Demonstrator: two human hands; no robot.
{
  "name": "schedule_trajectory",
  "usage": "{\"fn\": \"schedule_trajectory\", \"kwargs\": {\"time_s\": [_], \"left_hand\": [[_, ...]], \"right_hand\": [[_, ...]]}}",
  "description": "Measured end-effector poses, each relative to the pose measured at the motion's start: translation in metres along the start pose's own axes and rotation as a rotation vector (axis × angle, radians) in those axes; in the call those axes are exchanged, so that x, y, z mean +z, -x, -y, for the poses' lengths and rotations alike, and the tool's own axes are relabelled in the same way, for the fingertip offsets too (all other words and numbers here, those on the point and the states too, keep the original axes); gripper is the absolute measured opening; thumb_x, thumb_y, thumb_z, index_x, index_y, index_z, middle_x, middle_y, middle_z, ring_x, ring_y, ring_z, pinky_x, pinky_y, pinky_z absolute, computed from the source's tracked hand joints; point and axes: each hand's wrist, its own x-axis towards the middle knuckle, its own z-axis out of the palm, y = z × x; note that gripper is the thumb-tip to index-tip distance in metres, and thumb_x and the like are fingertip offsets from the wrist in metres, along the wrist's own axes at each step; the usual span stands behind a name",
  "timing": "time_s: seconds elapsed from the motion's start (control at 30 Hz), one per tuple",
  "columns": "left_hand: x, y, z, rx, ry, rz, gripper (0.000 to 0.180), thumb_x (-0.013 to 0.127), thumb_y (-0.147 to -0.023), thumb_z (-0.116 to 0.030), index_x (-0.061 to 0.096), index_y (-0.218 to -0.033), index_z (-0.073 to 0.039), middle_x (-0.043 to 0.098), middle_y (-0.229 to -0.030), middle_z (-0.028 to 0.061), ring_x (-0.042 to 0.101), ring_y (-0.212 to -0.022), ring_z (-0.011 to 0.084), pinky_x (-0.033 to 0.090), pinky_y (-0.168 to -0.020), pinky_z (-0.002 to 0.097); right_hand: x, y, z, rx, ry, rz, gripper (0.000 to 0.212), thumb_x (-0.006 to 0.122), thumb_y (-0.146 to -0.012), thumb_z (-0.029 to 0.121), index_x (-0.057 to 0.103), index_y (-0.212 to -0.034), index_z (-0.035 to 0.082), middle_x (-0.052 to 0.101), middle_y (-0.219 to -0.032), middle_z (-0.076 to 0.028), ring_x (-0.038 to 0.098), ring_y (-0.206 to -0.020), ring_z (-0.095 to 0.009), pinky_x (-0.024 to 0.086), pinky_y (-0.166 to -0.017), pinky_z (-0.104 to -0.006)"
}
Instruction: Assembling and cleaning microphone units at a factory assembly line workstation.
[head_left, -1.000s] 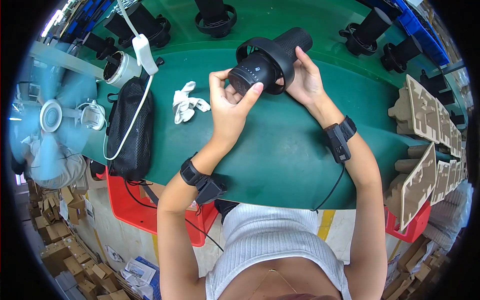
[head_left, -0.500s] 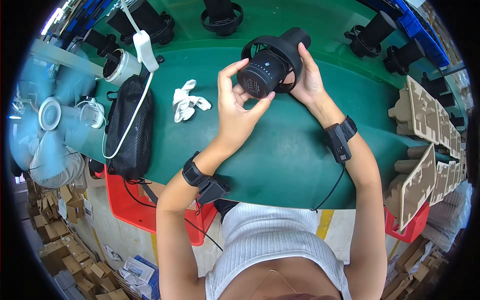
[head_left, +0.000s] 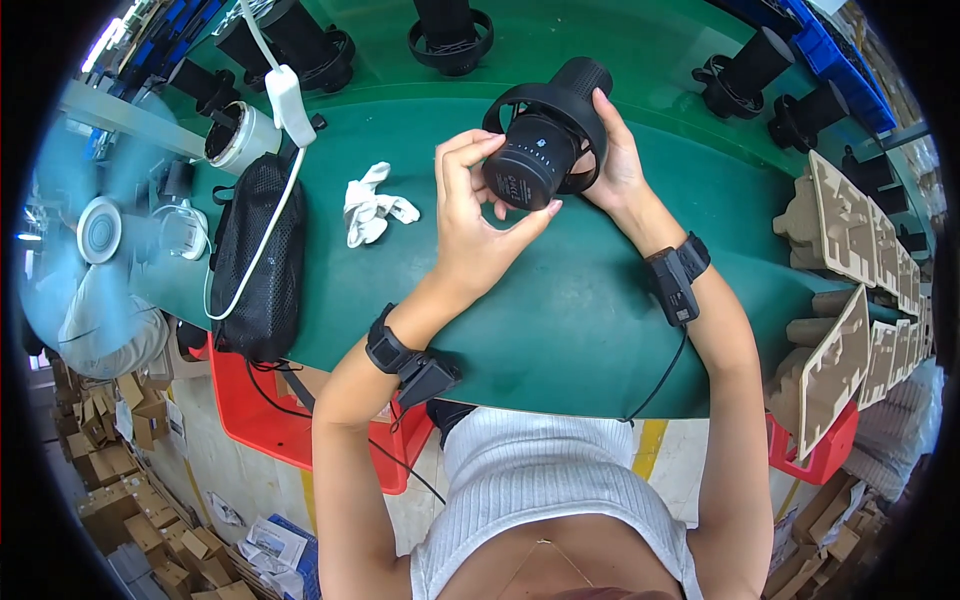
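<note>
A black cylindrical device with a ring handle [head_left: 547,135] is held above the green table [head_left: 560,330], its round end tilted toward me. My right hand [head_left: 612,165] grips it from behind and from the right. My left hand [head_left: 470,220] cups the round end, with fingertips on its rim and thumb under it. Both wrists wear black straps with small boxes.
A crumpled white cloth [head_left: 370,207] lies left of my hands. A black mesh bag [head_left: 258,255] with a white cable lies further left. More black devices [head_left: 445,25] stand along the back. Cardboard trays [head_left: 850,280] are stacked on the right; red bins [head_left: 260,420] sit below the table.
The device has been lifted and turned so its round end faces me more. My left hand has shifted from its side onto that end.
</note>
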Motion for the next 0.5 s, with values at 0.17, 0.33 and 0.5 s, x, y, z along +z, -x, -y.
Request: {"fn": "schedule_trajectory", "kwargs": {"time_s": [0.17, 0.33, 0.5], "left_hand": [[0.0003, 0.0004, 0.0001, 0.046, -0.079, -0.014, 0.069, 0.081, -0.061, -0.004, 0.039, -0.115, -0.002, 0.037, -0.117, 0.0123, 0.056, -0.082, 0.0127, 0.044, -0.055, 0.0198], [-0.0028, 0.0018, 0.0013, 0.103, -0.191, -0.048, 0.070, 0.083, -0.059, -0.009, 0.041, -0.113, -0.002, 0.041, -0.113, 0.0127, 0.053, -0.087, 0.0160, 0.043, -0.058, 0.0223], [-0.0022, -0.0017, 0.0008, 0.125, -0.236, -0.117, 0.068, 0.085, -0.058, -0.015, 0.042, -0.109, 0.000, 0.045, -0.107, 0.0133, 0.051, -0.090, 0.0203, 0.043, -0.061, 0.0256]], "right_hand": [[0.0070, 0.0029, 0.0007, 0.005, 0.013, -0.011, 0.052, 0.049, -0.089, 0.048, 0.053, -0.116, 0.004, 0.062, -0.108, -0.010, 0.060, -0.097, -0.020, 0.049, -0.083, -0.0342], [0.0050, 0.0018, 0.0008, 0.027, 0.007, 0.026, 0.056, 0.045, -0.090, 0.049, 0.051, -0.118, 0.002, 0.060, -0.112, -0.015, 0.059, -0.103, -0.023, 0.046, -0.091, -0.0374], [0.0030, 0.0005, -0.0003, 0.023, -0.036, 0.040, 0.056, 0.045, -0.091, 0.048, 0.050, -0.120, 0.001, 0.059, -0.114, -0.016, 0.058, -0.105, -0.024, 0.045, -0.093, -0.0376]]}}
